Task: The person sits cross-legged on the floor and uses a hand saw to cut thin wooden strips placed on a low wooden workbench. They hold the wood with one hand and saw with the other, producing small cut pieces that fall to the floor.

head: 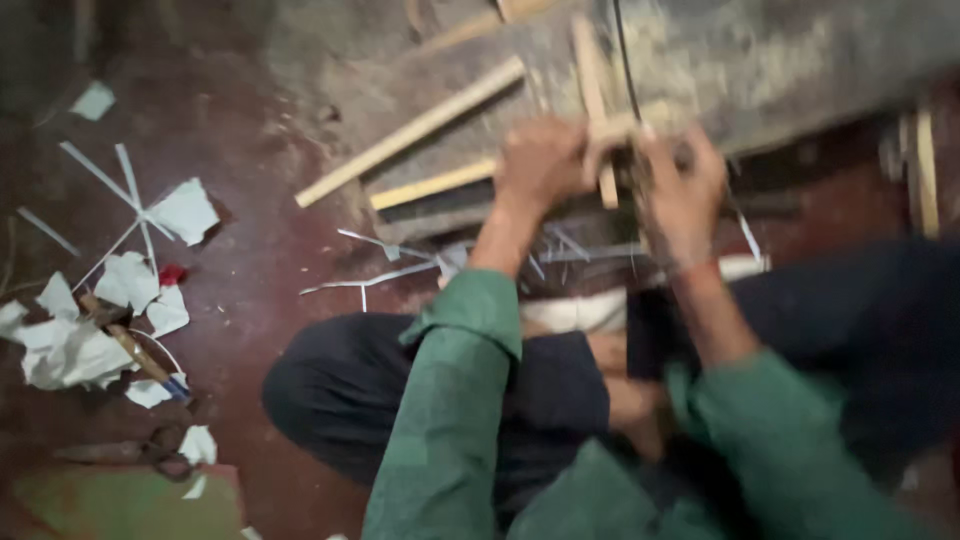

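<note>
Both hands work close together at one joint: the left hand (540,165) is closed around a short pale wooden stick (592,95), and the right hand (682,190) is curled just beside it at the point where a thin dark cord (626,60) runs up and away from the fingers. Motion blur hides whether the right fingers pinch the cord or the stick; that cannot be told. Risk, as a judgement: the stick is slender and square-edged, so a twisting pull could split it or let it slip through the grip, and a taut cord could cut into the fingers or spring loose. Beyond the hands lies a rough grey slab (780,60) with a dusty, pitted surface; to the left of the left hand, two longer pale wooden slats (410,130) rest on it, straight and flat-sided. Nearer the person, below the wrists, thin whitish strips (390,275) lie on the dark red floor (260,280). Far to the left of the left hand sit torn white paper scraps (70,345), crumpled and soft-edged, and a small stick-handled tool (135,350).
</note>
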